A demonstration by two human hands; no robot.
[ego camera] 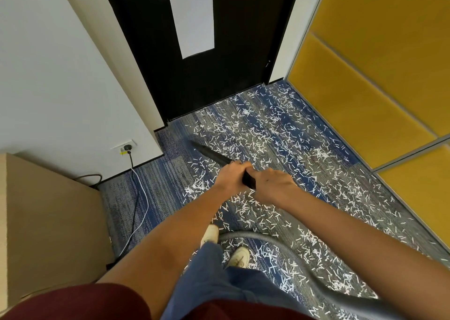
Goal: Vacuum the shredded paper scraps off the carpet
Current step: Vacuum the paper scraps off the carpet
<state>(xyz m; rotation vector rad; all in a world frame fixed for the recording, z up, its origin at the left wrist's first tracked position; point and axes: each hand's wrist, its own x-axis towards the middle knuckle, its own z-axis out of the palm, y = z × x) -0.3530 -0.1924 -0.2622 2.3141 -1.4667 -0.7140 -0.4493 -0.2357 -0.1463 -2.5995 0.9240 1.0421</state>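
blue and grey striped carpet (158,188) under me, running right up to the black door (219,80). white paper scraps (280,134) lie thick from the door's foot back toward me. grey hose (280,244) curves over them, well back from the door, beside my pale shoes (239,257). left of the door, a white cable (146,205) and black cable (135,197) trail past a beige cabinet (48,222).

Bright, even light; edges fisheye-warped.

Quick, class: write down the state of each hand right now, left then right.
Left hand: closed round the black vacuum nozzle.
Right hand: closed round the same nozzle, just behind the left.
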